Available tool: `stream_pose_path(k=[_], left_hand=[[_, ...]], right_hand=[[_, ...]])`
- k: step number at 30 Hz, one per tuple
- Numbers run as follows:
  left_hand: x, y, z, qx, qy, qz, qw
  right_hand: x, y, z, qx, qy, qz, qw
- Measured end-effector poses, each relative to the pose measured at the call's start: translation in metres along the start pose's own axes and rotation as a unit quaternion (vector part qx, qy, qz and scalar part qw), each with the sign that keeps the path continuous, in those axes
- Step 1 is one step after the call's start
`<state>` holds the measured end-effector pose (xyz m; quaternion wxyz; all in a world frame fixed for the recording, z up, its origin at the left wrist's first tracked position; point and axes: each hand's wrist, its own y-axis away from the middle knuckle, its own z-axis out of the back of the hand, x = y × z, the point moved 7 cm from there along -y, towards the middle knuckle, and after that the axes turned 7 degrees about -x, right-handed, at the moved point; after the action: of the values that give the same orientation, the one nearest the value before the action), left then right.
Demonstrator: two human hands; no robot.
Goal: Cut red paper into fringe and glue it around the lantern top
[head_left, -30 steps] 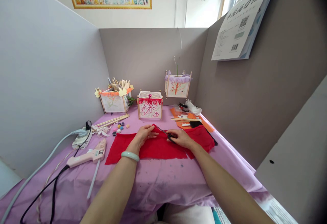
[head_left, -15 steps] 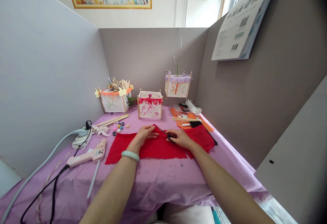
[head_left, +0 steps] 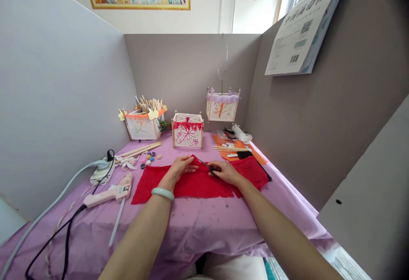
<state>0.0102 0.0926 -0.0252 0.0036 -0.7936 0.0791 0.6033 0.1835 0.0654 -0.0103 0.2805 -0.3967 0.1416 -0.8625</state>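
Two hands meet over the red cloth [head_left: 204,188], which lies spread on the table [head_left: 191,224] beneath both of them and reaches out to either side. The left hand [head_left: 182,168] is partly curled, its thumb and fingertips pinching up the cloth's far edge, the other fingers loosely extended. The right hand [head_left: 225,172] is closed around the handles of the scissors [head_left: 209,168], whose blades point toward the left fingertips; how far the blades are parted is too small to tell. That nearness looks like the main risk: a snip carried too far could nick the left hand. If the pinch slackens, the cloth would likely fold between the blades and leave a ragged cut. A notch in the near edge, just short of the right wrist, might tear further under a hard pull. The glue gun [head_left: 108,196], left of the left forearm, could be knocked by a wide elbow.
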Motion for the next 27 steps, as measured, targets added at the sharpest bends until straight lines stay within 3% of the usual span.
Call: stream_pose_path(k=[15,27], left_hand=[[-0.008,-0.004,0.011,-0.059,0.079,-0.009,0.995],[-0.007,0.001,0.007,-0.051,0.064,0.01,0.997]], right_hand=[[0.009,0.001,0.003,0.006,-0.02,-0.005,1.0],[0.009,0.001,0.003,0.002,-0.018,-0.005,1.0]])
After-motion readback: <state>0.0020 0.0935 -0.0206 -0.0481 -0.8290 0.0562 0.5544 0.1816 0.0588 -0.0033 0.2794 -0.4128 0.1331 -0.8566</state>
